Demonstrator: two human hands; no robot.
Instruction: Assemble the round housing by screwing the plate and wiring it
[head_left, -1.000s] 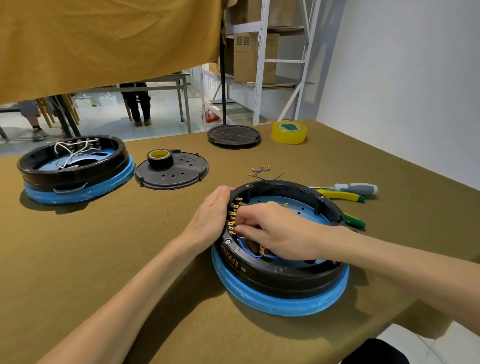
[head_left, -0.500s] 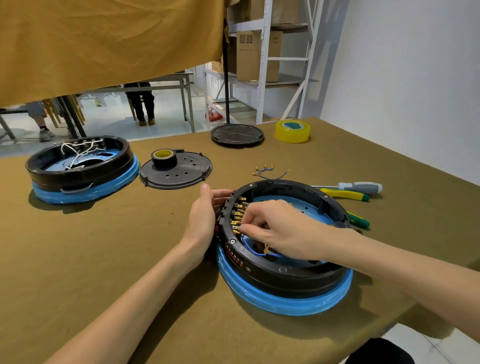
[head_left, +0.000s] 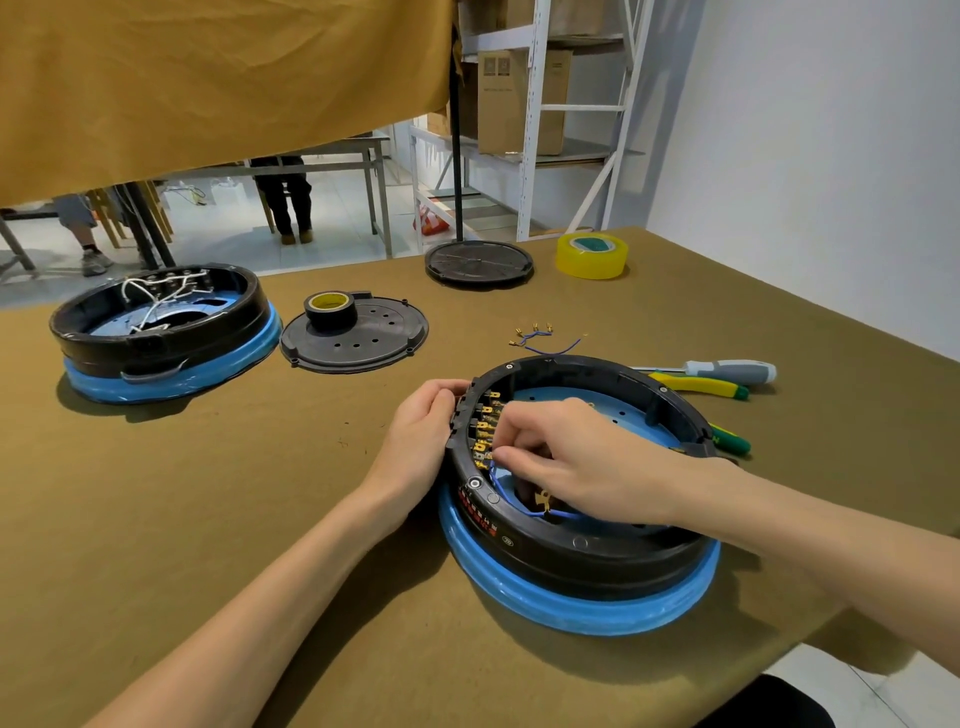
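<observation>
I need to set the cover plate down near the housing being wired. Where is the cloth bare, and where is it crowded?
Bare cloth: the wide patch left of the left hand, between the near housing and the second housing. Crowded: right of the near housing, with the screwdriver and pliers, and behind its rim, with loose wires.

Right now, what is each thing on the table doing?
Near housing: open, being wired.
Left hand: grips its rim.
Right hand: pinches the blue wire at the brass terminals.
Far housing: open, white wires inside.
Lid plate: off, black tape on it.
Screwdriver: lying unused.
</observation>
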